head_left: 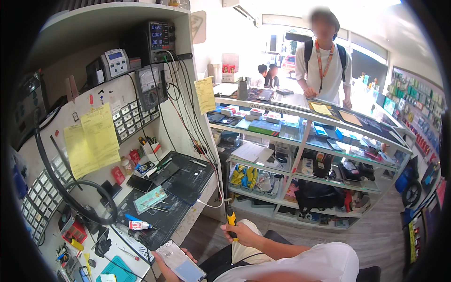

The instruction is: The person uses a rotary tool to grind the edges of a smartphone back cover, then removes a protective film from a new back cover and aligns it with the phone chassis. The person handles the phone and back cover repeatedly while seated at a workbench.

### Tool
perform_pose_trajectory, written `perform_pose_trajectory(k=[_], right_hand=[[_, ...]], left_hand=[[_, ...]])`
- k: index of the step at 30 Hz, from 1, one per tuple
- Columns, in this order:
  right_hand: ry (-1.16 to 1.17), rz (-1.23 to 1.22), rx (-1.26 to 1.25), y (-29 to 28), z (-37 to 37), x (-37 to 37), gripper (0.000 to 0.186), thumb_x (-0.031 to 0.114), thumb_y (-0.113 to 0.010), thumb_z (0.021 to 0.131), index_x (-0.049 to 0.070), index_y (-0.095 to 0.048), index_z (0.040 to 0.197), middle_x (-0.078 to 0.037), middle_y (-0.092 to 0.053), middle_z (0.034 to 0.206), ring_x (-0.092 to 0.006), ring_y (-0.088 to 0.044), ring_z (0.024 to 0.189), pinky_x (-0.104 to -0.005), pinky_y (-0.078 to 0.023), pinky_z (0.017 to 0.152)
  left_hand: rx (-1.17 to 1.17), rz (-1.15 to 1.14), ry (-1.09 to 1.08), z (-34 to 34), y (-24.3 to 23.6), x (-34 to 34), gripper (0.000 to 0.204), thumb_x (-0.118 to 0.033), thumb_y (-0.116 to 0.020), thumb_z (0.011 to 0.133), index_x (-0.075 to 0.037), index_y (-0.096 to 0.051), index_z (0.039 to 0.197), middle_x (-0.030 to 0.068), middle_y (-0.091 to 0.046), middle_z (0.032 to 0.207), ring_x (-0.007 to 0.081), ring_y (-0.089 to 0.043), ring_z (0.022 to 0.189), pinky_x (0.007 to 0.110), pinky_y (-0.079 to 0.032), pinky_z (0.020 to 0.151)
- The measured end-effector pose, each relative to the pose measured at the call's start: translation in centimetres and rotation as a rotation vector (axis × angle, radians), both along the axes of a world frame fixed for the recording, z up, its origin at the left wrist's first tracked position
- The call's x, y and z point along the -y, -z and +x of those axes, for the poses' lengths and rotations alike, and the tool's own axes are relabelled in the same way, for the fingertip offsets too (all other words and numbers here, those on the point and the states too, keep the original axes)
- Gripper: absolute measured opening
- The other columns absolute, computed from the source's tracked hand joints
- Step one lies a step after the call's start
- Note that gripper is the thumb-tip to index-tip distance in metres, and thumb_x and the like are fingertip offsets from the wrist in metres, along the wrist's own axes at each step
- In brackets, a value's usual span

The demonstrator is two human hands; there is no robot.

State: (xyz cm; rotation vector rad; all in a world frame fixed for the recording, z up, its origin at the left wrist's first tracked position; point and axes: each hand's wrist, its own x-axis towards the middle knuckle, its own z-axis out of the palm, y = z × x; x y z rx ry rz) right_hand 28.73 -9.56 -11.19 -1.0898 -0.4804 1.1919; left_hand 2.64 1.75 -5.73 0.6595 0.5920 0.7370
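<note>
My right hand is closed around an upright yellow-and-black handled tool with a narrow metal tip, in front of my seat. My left hand grips a silver-and-pale phone body at the bottom centre, beside the workbench edge. Nearby on the dark work mat lie a white glue-like bottle, a blue tool, a pale teal card with tweezers on it and a dark phone.
A person with lanyard and backpack stands behind a glass display counter; two more people are farther back. Shelves with power supply and meters and hanging cables rise at left. A turquoise mat lies lower left. A wheel stands right.
</note>
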Motion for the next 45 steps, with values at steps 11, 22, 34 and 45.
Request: perform_pose_trajectory(k=[11, 22, 34, 45], right_hand=[[-0.064, -0.033, 0.175, 0.3, -1.6, -0.9, 0.029, 0.027, -0.069, 0.098, 0.001, -0.069, 0.111, -0.004, -0.063, 0.084, -0.0115, -0.056, 0.067, -0.0276, -0.044, 0.064], [-0.188, 0.040, 0.211, -2.1, -4.3, -2.7, 0.029, 0.029, -0.064, 0.100, 0.002, -0.069, 0.109, -0.003, -0.064, 0.084, -0.0101, -0.055, 0.068, -0.0266, -0.042, 0.063], [-0.242, 0.019, 0.249, -4.1, -6.4, -5.3, 0.032, 0.031, -0.072, 0.099, 0.003, -0.070, 0.114, 0.002, -0.060, 0.074, -0.0072, -0.052, 0.066, -0.0259, -0.040, 0.061], [-0.162, 0.027, -0.037, -3.3, -4.8, -4.0, 0.025, 0.031, -0.073, 0.097, 0.006, -0.067, 0.100, -0.001, -0.061, 0.077, -0.0101, -0.054, 0.070, -0.0267, -0.042, 0.066]], left_hand=[[0.004, -0.103, 0.056, 2.0, -1.0, 0.5, 0.100, -0.091, -0.025, 0.090, 0.000, -0.064, 0.093, 0.0168, -0.063, 0.067, 0.0315, -0.064, 0.056, 0.041, -0.055, 0.055], [0.079, -0.029, 0.133, 2.3, -0.5, 0.5, 0.100, -0.090, -0.024, 0.092, 0.002, -0.064, 0.096, 0.0169, -0.064, 0.072, 0.0325, -0.067, 0.059, 0.043, -0.057, 0.053], [0.215, -0.103, 0.366, 2.2, 0.5, 0.0, 0.101, -0.084, -0.020, 0.096, 0.002, -0.051, 0.138, 0.0187, -0.066, 0.096, 0.0299, -0.069, 0.072, 0.044, -0.061, 0.060], [0.201, -0.131, 0.536, 2.4, 5.2, -2.5, 0.092, -0.078, -0.030, 0.099, 0.001, -0.053, 0.139, 0.0215, -0.064, 0.123, 0.0335, -0.072, 0.088, 0.051, -0.063, 0.075]])
